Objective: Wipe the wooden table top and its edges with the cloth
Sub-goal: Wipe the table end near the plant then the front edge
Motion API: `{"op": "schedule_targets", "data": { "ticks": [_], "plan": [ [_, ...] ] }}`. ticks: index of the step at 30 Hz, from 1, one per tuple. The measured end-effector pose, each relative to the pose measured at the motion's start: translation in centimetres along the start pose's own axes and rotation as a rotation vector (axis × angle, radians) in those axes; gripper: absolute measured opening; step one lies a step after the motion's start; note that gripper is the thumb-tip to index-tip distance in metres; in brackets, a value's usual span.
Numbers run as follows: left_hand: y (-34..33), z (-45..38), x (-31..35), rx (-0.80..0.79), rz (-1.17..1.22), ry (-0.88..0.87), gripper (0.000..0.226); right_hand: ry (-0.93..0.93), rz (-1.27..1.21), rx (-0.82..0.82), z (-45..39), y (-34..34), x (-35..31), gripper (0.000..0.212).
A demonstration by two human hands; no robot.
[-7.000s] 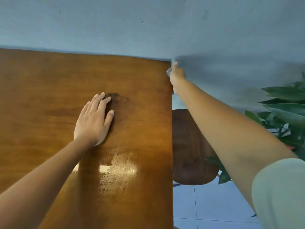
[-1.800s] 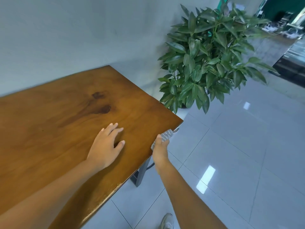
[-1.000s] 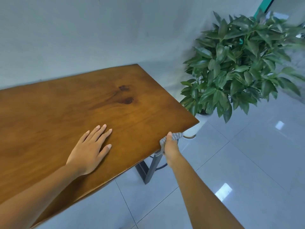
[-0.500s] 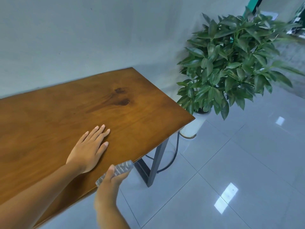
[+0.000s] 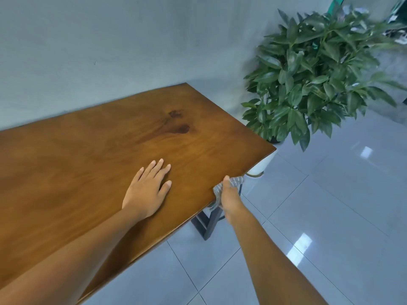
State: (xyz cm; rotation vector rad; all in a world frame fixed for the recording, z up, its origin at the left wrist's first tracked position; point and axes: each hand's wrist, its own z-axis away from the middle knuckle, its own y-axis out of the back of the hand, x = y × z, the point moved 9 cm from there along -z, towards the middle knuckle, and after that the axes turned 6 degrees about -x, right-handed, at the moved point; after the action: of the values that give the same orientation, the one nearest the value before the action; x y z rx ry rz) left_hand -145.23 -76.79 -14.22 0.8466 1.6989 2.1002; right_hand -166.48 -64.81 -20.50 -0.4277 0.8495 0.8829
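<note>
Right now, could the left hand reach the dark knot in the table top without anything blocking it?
Probably yes: the left hand lies flat on the table top, and only bare wood separates it from the dark knot.

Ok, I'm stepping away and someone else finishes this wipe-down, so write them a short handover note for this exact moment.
Left hand: flat on the wooden table top, fingers straight, holding nothing, apparently bracing.
Right hand: grips the striped cloth and presses it against the table's near long edge, close to the right-hand corner.
Done: cannot be judged from this view; the top shows no visible dirt or wet streaks.
Left: run the cloth along the rest of the near edge toward the left, then any edges and top area not yet covered.
Nearby: a potted plant stands on the tiled floor just past the right end.
</note>
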Motion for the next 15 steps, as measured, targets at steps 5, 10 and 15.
{"op": "schedule_targets", "data": {
  "ticks": [5,10,15],
  "plan": [
    [0.2,-0.2,-0.9,-0.005,0.181,-0.043,0.059,0.083,-0.085,0.104,3.8,-3.3,1.8,0.065],
    [1.5,1.1,-1.1,-0.077,0.313,-0.177,0.056,0.067,-0.147,0.065,12.6,-11.5,6.9,0.061],
    [3.3,5.2,-3.4,-0.061,0.33,-0.237,0.057,0.039,-0.18,0.032,18.9,-19.1,12.0,0.064]
  ]
}}
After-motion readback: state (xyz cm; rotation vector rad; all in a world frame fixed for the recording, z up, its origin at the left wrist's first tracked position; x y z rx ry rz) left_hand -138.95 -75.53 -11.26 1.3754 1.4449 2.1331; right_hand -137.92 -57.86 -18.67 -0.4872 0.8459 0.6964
